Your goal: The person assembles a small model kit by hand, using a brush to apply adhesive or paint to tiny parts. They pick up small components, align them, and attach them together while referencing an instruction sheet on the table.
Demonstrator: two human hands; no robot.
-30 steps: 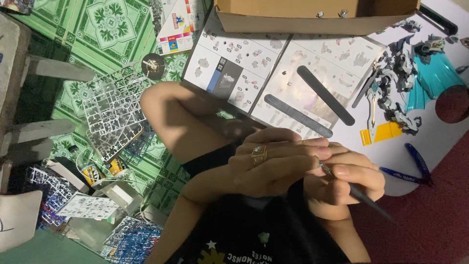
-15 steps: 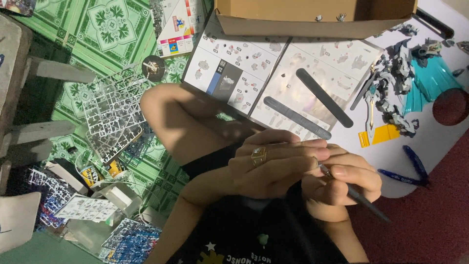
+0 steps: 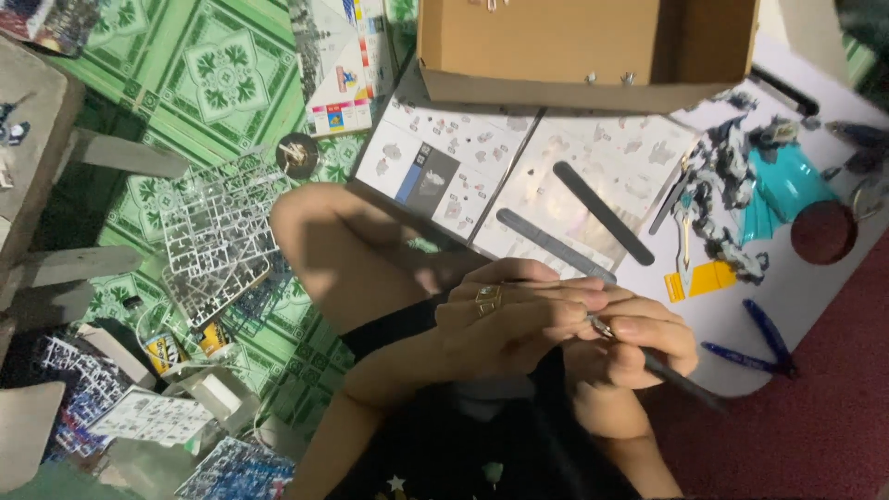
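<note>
My left hand (image 3: 514, 319), with a ring on one finger, is curled over my lap. Its fingertips pinch a small part (image 3: 600, 326) that is mostly hidden. My right hand (image 3: 644, 347) sits right beside it and grips a slim dark tool (image 3: 681, 380). The tool's tip meets the left fingertips and its handle points down to the right. Both hands hover over my bent knee and dark shirt, just in front of an open instruction booklet (image 3: 454, 167).
Two dark sanding sticks (image 3: 602, 213) lie on the booklet, below a cardboard box (image 3: 556, 46). On the white table (image 3: 806, 315) are a model robot figure (image 3: 722, 199), a teal piece (image 3: 787, 185) and blue tweezers (image 3: 769, 338). Plastic part frames (image 3: 218, 236) and packaging litter the green tiled floor at left.
The bright sunlight has gone and the scene is dimmer. Both hands stay together in nearly the same place.
</note>
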